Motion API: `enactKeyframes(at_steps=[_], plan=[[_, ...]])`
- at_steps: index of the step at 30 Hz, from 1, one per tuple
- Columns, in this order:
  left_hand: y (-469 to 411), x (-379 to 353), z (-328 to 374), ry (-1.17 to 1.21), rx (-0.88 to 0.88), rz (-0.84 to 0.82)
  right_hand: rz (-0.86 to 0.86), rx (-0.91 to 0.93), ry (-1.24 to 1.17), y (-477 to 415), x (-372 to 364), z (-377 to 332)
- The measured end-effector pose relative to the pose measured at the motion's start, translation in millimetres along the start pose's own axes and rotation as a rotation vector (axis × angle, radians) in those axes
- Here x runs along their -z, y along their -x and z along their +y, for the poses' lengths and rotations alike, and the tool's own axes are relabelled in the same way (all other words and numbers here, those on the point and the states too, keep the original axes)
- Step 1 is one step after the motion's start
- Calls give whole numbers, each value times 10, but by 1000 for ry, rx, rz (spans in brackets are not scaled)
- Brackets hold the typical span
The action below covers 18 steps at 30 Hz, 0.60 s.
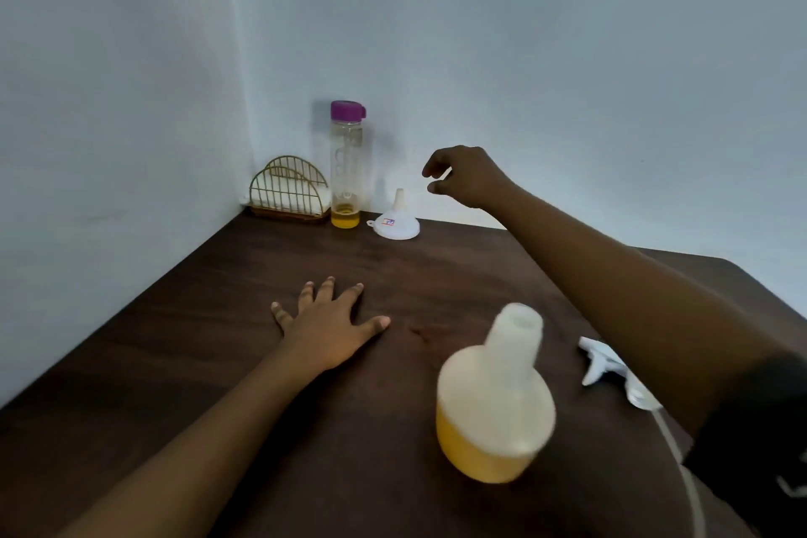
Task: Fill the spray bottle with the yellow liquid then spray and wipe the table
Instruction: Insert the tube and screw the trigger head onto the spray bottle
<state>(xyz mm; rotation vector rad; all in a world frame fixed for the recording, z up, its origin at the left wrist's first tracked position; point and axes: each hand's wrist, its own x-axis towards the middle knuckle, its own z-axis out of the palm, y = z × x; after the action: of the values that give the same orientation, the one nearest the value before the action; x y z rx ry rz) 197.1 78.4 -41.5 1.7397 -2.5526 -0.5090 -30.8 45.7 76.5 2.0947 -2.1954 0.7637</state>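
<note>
1. Head view, right grip (463,177): raised above the far edge of the bench (218,341), fingers loosely curled, grasping nothing. The funnel (398,223) stands mouth-down near it at 8 o'clock.
2. Left grip (325,330): released, fingers spread flat on the bench.
3. Spray bottle (495,402): upright near me, long axis vertical, neck open. Translucent white, with yellow liquid in its lower part. It lies at 6 o'clock from the right grip, well apart.
4. Spray head (605,363): white, on its side at 3 o'clock of the bottle, partly under the right forearm. Its dip tube (681,463) trails toward 6 o'clock. I judge capping comes next, and the right arm is nearer.
5. Far corner, 11 o'clock: purple-capped bottle (346,170) with a little yellow left, and a wire holder (289,190) of white cloths.
</note>
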Motion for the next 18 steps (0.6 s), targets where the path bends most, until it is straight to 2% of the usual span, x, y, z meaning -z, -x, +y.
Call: enactKeyframes(at_steps=[3,7,9,11,14,16,18], plan=[[239,159,66,133,-37,16,77,-85,-95,644,410,3],[911,310,193,301,-189,193,26,-256,-128,1546,769,166],[1306,303,244,398,-265,227,5,-366,-128,1936,849,279],[1610,239,294,616,-281,76,-10,-489,-142,2239,861,394],[1908,50,450,953,-200,-324,-55,-654,-87,2547,802,549],[1979,-108,592,1023,-114,-511,-57,-758,17,2651,719,642],[1965,-242,747,1036,-46,-626,-61,-850,25,2706,631,704]])
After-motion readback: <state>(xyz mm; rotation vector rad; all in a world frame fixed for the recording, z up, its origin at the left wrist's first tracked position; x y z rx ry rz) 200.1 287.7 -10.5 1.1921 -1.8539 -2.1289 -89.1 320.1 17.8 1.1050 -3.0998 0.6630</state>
